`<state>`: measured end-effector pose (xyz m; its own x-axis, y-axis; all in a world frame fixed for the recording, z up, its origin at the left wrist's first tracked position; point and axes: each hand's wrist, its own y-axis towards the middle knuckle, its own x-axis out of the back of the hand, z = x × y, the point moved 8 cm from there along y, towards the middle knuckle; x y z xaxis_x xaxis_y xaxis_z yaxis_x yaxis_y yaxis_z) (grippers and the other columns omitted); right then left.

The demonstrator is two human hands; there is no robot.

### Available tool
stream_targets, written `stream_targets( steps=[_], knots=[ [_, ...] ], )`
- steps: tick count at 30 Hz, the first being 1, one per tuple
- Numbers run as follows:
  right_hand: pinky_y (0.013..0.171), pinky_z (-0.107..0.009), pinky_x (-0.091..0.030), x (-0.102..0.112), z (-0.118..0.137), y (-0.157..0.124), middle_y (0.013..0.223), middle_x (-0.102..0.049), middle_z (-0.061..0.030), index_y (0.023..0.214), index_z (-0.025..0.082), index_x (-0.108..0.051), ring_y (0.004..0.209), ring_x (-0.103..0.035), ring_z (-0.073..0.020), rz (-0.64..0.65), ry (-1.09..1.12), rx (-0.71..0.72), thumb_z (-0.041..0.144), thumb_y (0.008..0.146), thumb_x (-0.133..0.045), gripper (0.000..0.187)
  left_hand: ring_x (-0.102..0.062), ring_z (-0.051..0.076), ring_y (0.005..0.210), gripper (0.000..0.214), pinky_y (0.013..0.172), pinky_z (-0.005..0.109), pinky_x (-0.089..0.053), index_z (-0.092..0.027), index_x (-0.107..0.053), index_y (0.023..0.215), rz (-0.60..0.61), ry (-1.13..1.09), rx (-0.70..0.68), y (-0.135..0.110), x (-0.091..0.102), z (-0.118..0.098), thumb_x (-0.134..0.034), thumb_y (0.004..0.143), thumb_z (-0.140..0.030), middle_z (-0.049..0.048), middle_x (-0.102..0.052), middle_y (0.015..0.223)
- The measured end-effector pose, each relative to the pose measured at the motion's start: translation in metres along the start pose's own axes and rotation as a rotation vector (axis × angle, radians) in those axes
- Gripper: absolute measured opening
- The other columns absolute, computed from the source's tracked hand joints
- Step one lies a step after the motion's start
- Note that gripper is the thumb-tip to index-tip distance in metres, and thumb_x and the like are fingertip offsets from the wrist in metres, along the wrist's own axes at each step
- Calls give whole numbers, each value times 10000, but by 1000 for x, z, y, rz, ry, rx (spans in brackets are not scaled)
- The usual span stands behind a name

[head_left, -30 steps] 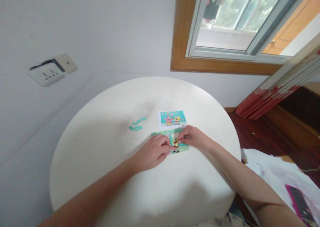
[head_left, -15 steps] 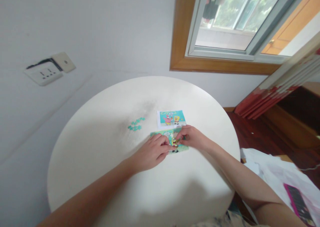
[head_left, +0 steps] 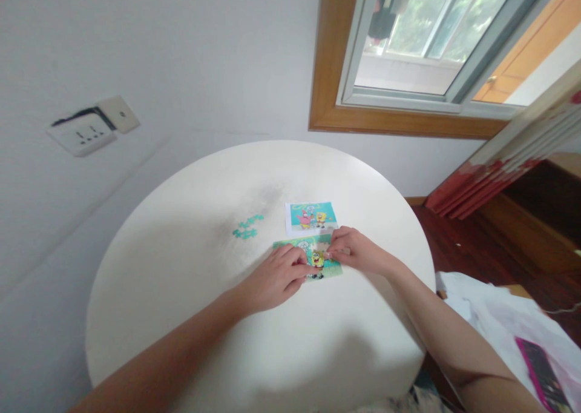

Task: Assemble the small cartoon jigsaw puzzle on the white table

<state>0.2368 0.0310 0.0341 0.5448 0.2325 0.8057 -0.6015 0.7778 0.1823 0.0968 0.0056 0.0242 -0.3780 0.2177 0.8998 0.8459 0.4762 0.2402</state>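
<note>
A jigsaw puzzle with cartoon figures, one a yellow square figure, lies on the white round table. My left hand rests over its left and lower part, index finger stretched across it and the other fingers partly bent, with nothing visibly held. From the right, my right hand reaches over the upper right part, thumb and fingertips pinched close to the yellow figure. Whatever is between those fingertips is too small to make out. Just behind the puzzle lies a printed picture of similar cartoon figures.
Several loose teal puzzle pieces lie left of the picture. The table stands against a wall with a socket and a window. At the lower right, a pink-edged phone lies on white sheeting.
My right hand's fingertips have shifted slightly right, uncovering more of the yellow figure. My left hand stays in place on the puzzle.
</note>
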Motion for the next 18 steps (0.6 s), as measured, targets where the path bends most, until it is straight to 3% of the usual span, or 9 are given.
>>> stream_targets(
  steps=[18],
  knots=[
    [709, -269, -425, -4, 11, 0, 693, -614, -39, 802, 194, -748, 684, -554, -148, 62, 39, 26, 288, 909, -559, 237, -488, 222, 972, 363, 886, 383, -398, -318, -610, 1230, 40, 61, 0, 0, -3, -3, -492, 920, -170, 64, -543, 1005]
  ],
)
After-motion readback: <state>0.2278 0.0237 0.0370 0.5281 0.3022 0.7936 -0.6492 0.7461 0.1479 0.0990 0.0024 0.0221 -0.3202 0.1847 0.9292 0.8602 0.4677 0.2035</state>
